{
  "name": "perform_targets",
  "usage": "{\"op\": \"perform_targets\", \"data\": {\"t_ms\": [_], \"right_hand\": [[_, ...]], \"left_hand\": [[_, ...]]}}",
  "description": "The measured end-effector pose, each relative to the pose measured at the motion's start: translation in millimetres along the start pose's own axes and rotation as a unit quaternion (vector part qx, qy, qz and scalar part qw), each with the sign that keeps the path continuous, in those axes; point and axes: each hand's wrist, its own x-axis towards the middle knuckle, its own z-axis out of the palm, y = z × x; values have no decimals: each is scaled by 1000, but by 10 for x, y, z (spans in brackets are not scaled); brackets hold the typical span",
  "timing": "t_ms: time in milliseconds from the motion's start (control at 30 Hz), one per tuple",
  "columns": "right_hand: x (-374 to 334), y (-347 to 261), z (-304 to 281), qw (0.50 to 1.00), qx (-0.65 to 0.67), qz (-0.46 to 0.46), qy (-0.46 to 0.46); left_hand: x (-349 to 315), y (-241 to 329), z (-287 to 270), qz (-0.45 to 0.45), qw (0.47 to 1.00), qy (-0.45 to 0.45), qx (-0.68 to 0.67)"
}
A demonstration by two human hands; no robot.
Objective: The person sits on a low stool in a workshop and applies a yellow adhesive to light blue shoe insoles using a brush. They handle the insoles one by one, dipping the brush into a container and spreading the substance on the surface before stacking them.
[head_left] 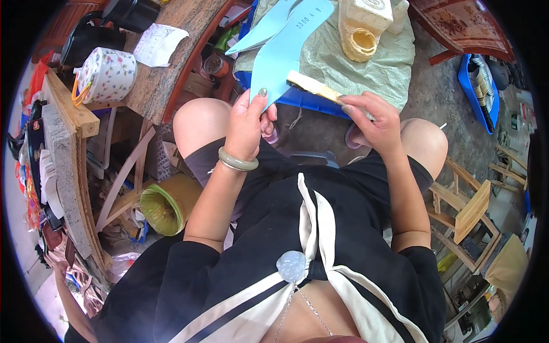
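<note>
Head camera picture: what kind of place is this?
It looks like a small, cluttered workshop, though I can't be sure. You can see a brush in the right hand, a light blue cut-out piece in the left hand, and a plastic container crusted with something yellowish.

Before me, a pale-green woven sheet (384,74) over a blue plastic base (320,106) carries an off-white plastic container (365,22) and a light-blue curved flat piece (269,27). At my left, a brown speckled desk (193,24) supports a white floral cylindrical canister (110,75) and white paper (160,46).
</note>
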Motion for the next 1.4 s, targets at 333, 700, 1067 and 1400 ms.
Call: {"op": "perform_targets", "data": {"t_ms": [333, 700, 1067, 1400], "right_hand": [[238, 9, -18, 988, -96, -36, 120], [436, 171, -367, 974, -125, 32, 185], [678, 122, -748, 984, -167, -60, 17], [680, 74, -512, 981, -125, -121, -88]], "left_hand": [[-123, 21, 17, 3, 1000, -3, -7], [-245, 130, -149, -13, 997, -15, 74], [-265, 131, -102, -44, 991, -47, 116], [-239, 101, -28, -66, 986, -60, 144]]}}
